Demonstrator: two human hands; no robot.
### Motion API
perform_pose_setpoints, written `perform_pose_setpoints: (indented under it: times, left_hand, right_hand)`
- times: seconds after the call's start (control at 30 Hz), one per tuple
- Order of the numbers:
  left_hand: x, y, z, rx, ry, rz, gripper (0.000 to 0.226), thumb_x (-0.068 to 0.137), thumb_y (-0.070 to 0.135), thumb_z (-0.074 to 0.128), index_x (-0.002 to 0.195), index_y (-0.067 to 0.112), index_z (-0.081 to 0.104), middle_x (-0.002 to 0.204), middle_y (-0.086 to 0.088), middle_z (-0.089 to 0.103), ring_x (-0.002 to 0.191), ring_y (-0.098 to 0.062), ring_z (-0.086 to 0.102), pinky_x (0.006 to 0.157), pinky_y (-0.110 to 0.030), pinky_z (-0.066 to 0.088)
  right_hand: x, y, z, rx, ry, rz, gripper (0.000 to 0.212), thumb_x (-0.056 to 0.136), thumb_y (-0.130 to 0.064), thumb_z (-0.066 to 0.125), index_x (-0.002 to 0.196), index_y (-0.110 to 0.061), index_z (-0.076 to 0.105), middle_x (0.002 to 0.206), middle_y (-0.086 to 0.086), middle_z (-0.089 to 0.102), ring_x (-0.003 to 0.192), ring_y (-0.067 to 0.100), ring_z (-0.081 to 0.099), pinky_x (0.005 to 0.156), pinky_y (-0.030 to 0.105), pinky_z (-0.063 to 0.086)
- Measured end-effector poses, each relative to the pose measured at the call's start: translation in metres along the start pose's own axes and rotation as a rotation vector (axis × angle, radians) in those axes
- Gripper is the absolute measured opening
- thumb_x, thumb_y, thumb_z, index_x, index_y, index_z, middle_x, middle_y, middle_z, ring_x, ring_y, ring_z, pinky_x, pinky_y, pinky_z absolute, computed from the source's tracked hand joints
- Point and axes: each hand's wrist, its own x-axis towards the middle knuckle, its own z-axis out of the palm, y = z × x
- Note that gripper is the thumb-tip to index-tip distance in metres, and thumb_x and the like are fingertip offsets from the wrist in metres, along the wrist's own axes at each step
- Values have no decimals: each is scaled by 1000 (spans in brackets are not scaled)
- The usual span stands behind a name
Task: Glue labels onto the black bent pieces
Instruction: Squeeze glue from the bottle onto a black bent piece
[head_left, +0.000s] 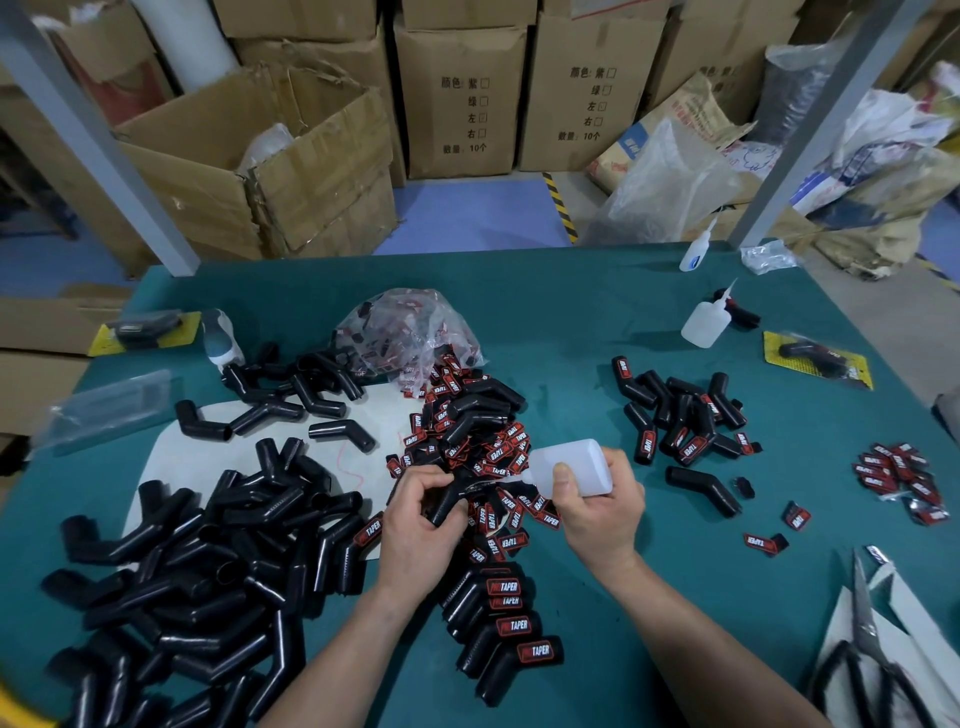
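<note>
Green table (571, 322), clear bag (410, 317) holding labels (415, 358), left grip (421, 525) pinching black bent piece (444, 504), right grip (597, 512) curled round glue bottle (576, 462).

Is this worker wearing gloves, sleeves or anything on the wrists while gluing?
No. The left hand and right hand are bare, no gloves. The left forearm and right forearm are uncovered down to the picture's edge, so no sleeve shows. No watch, bracelet or ring is visible.

Blk bent pieces (208, 561), red/blk labels (483, 457), teal table (597, 322).
</note>
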Motion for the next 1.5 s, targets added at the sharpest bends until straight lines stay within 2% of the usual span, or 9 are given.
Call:
perform_pose_setpoints:
  times: [0.2,0.37,0.47,0.6,0.7,0.83,1.07,1.23,1.5]
  left_hand:
    - [1,-1,-1,-47,18,-27,46,89,0,76,105,42,65,119,16,62,107,-32,68,74,-57,62]
    - [2,0,-1,-54,33,11,45,90,-3,74,105,39,68,118,13,63,108,-22,66,63,-47,64]
    - [2,-4,-2,-36,25,10,45,89,-3,75,106,38,68,119,12,62,110,-19,65,71,-53,63]
    - [3,-4,-1,-25,32,56,47,87,-5,76,105,38,69,119,12,63,113,-21,64,70,-48,64]
    - [3,-6,-1,-19,22,56,45,87,-4,76,106,36,69,119,11,62,112,-18,64,72,-53,63]
    - [3,-9,-1,-13,2,53,40,88,1,76,108,35,68,119,12,62,112,-20,64,81,-62,59]
    - [3,-10,-2,-6,0,69,30,86,19,74,108,37,67,120,13,63,111,-20,65,83,-61,59]
    - [3,-11,-2,-6,-3,70,27,84,27,72,108,38,67,119,13,62,110,-21,66,83,-61,59]
    - [3,-11,-2,25,-8,120,27,84,30,71,109,40,67,120,14,63,113,-18,65,86,-55,59]
  right_hand:
    - [4,-1,-1,2,-2,-15,39,78,-32,65,81,5,59,71,-24,50,64,-18,53,54,-1,35]
    - [6,-1,-1,-4,11,-8,40,77,-33,64,80,6,59,69,-23,49,63,-19,53,54,-2,35]
    - [5,0,-1,-6,23,3,40,77,-34,64,80,5,59,69,-24,50,62,-17,54,54,-1,35]
    - [1,2,-1,-9,39,-15,41,77,-35,65,80,5,59,65,-12,51,60,1,52,53,1,36]
    - [2,2,-1,-13,48,-9,42,77,-36,65,80,5,59,64,-9,51,60,2,51,53,1,35]
    - [2,0,-1,-5,14,3,39,77,-35,65,81,3,59,70,-23,51,62,-17,53,55,-1,35]
    - [2,1,0,-12,6,-8,39,77,-35,65,81,4,60,70,-24,51,63,-18,53,54,-1,36]
    - [2,1,0,-20,36,-32,42,76,-37,65,81,4,60,69,-22,50,62,3,52,53,1,36]
    - [2,-1,0,-15,14,-20,40,77,-36,65,82,4,60,71,-23,51,62,1,53,52,1,37]
